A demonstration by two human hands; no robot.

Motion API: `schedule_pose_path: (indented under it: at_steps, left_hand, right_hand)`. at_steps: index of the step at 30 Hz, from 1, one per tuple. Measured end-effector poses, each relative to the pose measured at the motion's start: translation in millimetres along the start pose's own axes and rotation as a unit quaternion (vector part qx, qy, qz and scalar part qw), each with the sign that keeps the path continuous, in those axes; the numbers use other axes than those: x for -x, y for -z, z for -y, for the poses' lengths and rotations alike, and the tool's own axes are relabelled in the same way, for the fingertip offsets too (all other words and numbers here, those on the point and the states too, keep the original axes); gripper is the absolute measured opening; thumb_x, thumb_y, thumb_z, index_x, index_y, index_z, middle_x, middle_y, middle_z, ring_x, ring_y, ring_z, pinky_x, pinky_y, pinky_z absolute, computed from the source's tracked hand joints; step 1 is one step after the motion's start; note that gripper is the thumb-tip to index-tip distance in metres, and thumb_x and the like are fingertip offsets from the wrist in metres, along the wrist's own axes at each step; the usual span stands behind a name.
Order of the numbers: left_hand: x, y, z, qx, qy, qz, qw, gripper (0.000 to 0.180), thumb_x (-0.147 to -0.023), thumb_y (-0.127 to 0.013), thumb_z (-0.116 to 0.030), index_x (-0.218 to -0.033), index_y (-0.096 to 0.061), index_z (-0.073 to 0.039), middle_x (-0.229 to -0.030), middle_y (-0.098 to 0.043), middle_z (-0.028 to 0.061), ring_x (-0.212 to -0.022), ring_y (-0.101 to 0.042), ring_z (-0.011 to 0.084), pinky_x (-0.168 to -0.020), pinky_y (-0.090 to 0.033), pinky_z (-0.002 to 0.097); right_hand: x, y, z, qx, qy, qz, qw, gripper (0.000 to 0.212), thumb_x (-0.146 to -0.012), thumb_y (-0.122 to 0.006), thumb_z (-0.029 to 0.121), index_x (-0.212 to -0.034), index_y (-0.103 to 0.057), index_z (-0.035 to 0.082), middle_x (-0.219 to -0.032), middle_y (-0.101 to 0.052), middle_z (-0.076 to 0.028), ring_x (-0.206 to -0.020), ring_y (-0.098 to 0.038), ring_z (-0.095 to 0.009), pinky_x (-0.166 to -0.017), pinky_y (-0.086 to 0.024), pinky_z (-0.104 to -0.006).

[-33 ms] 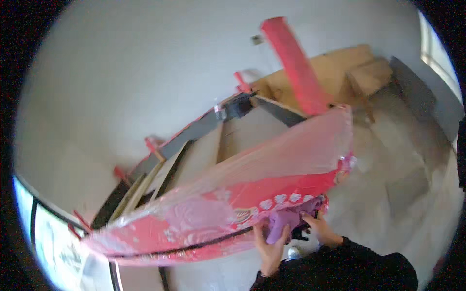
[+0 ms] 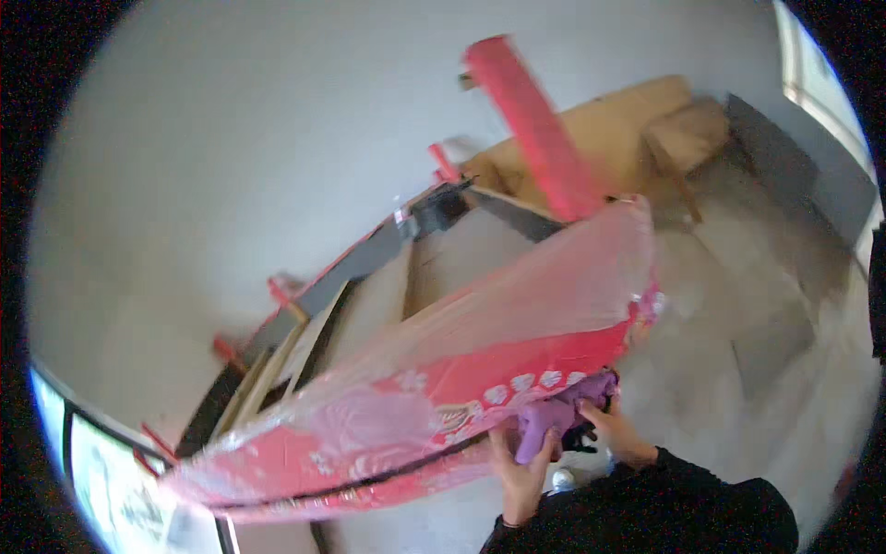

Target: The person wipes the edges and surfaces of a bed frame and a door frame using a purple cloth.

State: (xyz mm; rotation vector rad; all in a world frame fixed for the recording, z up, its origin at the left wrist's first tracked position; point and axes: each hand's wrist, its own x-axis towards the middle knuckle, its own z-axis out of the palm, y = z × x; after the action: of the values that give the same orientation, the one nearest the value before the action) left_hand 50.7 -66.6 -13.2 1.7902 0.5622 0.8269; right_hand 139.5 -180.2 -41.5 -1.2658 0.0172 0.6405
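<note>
My left hand is closed round the near end of a bulky purple object, its thumb and fingers on either side. My right hand grips the same object's right part. Black parts show under it; I cannot make out its exact kind. The object lies close against the lower edge of a long panel with a pink and red floral covering, near its right end. A shiny clear layer lies over the covering. This panel forms the near side of a large open frame with wooden slats across it.
A thick red-wrapped post rises from the frame's right corner. Smaller red posts stand along its far side. Tan boards and a grey panel lean at the back right. A small white-topped thing is below my hands.
The frame and its posts sit slightly farther left in the picture, as the view has shifted. Both hands keep their hold on the purple object.
</note>
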Motion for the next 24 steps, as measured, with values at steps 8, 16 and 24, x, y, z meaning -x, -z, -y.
schedule_pose_path:
  at_steps: [8,16,24]
  left_hand:
    - [-6.6,-71.0,29.7,0.144,0.113,0.293,0.938,0.037,-0.084,-0.063,-0.009,-0.114,-0.046,0.002,-0.104,-0.057,0.0119,-0.093,-0.056,0.0181,-0.080,-0.045,0.0297]
    - [-15.0,-57.5,56.3,0.146,0.257,0.302,0.906,0.048,-0.092,-0.049,-0.032,-0.124,-0.042,0.003,-0.122,-0.046,0.0135,-0.114,-0.043,0.0200,-0.098,-0.032,0.0346]
    - [1.9,28.8,93.7,0.132,0.225,0.017,0.965,0.053,-0.088,-0.056,-0.032,-0.125,-0.041,0.004,-0.114,-0.052,0.0127,-0.099,-0.053,0.0202,-0.083,-0.044,0.0303]
  right_hand:
    - [7.1,81.4,-17.4,0.036,0.234,-0.177,0.955,0.023,-0.078,-0.068,0.024,-0.084,-0.063,0.002,-0.072,-0.063,0.001,-0.061,-0.056,-0.013,-0.057,-0.047,-0.0309]
    - [21.7,45.0,57.2,0.371,0.374,-0.161,0.835,0.031,-0.072,-0.068,0.039,-0.082,-0.062,0.010,-0.062,-0.059,-0.013,-0.054,-0.056,-0.034,-0.048,-0.045,-0.0420]
    - [-15.0,-19.7,-0.6,0.363,0.493,0.025,0.790,0.033,-0.075,-0.065,0.038,-0.078,-0.056,0.006,-0.067,-0.056,-0.014,-0.059,-0.055,-0.036,-0.054,-0.045,-0.0429]
